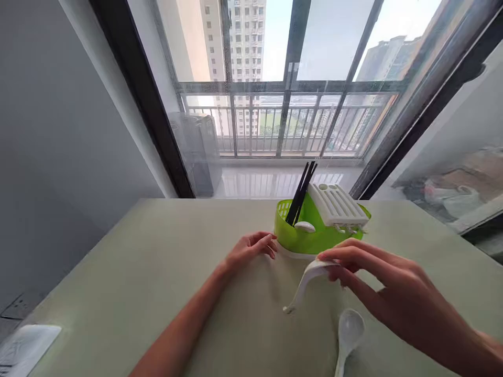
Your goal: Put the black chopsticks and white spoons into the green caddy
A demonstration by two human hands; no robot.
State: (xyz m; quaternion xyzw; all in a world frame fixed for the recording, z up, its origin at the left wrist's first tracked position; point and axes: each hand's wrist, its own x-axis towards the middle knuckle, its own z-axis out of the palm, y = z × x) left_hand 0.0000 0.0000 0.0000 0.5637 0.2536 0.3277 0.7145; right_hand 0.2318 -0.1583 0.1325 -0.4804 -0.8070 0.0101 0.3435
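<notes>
A white soup spoon [310, 275] is pinched by its bowl end in my right hand [377, 275], with the curved handle pointing down and left above the table. My left hand [255, 247] rests beside the left end of a green utensil holder [302, 238], fingers loosely apart and fingertips at its base; firm contact is hard to tell. Black chopsticks [301, 193] lean upright in that holder. A white rounded piece [305, 226], perhaps another spoon, shows at its front rim. Below my right hand, a second white spoon [351, 330] lies on the table.
A white slotted rack [338, 204] tops the right part of the holder. The pale green table [157, 272] extends to a glass window [271, 125] behind. At the lower left lies a white flat packet [29, 345].
</notes>
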